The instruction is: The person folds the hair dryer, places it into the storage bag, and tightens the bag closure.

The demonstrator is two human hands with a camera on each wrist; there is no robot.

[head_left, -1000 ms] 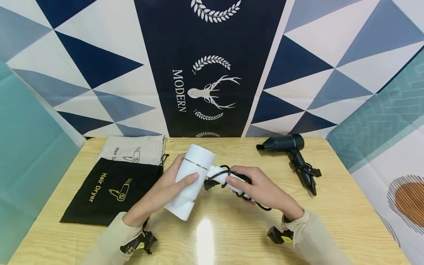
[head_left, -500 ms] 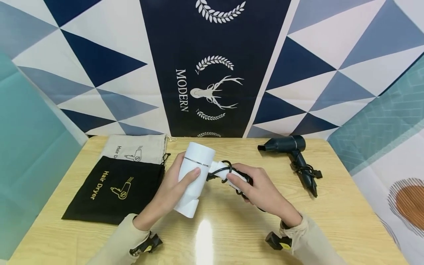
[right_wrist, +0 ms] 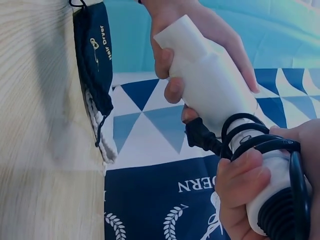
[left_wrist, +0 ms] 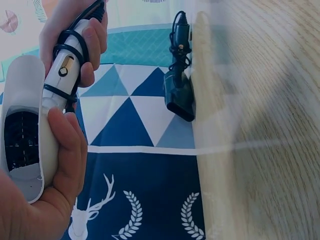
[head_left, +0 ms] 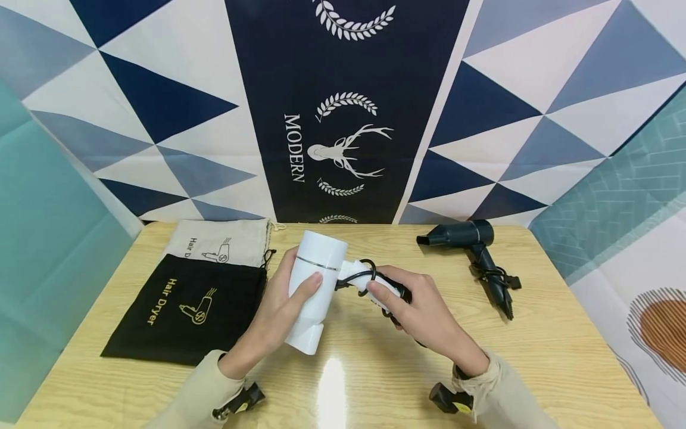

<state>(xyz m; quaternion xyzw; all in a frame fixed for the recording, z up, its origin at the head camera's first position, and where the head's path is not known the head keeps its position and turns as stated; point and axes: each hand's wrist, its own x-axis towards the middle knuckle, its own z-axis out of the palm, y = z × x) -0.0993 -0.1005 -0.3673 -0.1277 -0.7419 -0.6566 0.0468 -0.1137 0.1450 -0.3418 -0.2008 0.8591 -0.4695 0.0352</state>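
Note:
Above the middle of the table, a white hair dryer (head_left: pixel 318 253) is held in both hands. My left hand (head_left: pixel 283 304) grips its barrel, thumb across the near side and fingers wrapped behind. Around the handle curl the fingers of my right hand (head_left: pixel 420 304), where a black cord (right_wrist: pixel 250 142) is wound in several loops. The black plug (right_wrist: pixel 200 136) hangs beside the barrel in the right wrist view. In the left wrist view the dryer's open end (left_wrist: pixel 22 142) shows a dark grille inside.
A black hair dryer (head_left: pixel 455 233) with its cord wrapped lies at the table's back right. A black drawstring bag (head_left: pixel 182 310) printed "Hair Dryer" overlaps a pale one (head_left: pixel 243 238) at the left. Patterned cloth (head_left: pixel 343 71) stands behind the wooden table (head_left: pixel 396 381).
Over the last second the white hair dryer has turned slightly more upright in my hands, its lower end swinging right. Both hands keep their grip; the last half second shows almost no movement.

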